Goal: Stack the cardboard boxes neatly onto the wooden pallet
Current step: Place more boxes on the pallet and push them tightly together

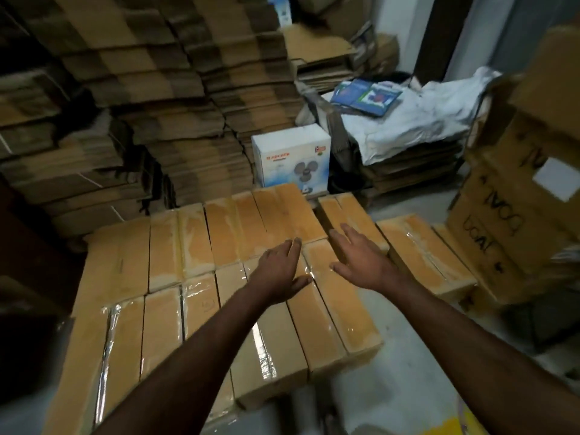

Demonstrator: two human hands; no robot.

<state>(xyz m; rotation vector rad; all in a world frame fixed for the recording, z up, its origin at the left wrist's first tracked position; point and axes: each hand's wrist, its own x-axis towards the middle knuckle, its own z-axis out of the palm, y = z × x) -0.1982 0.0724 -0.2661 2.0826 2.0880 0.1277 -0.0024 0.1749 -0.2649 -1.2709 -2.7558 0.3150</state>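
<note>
Hands [317, 265] spread empty over taped boxes [194, 277]; fan carton [290, 158] stands behind.

A single head-worn, wide-angle view looks forward and steeply down from standing height. Both bare forearms enter from the bottom edge and reach toward frame centre, the left hand [277, 271] and right hand [361, 262] close to the lens. The layer of taped cardboard boxes [194, 277] fills the lower centre. Further off, flattened cardboard stacks [125, 105] take the upper left, a white fan box [290, 160] sits upper centre, and straight edges bow toward the frame borders.
</note>
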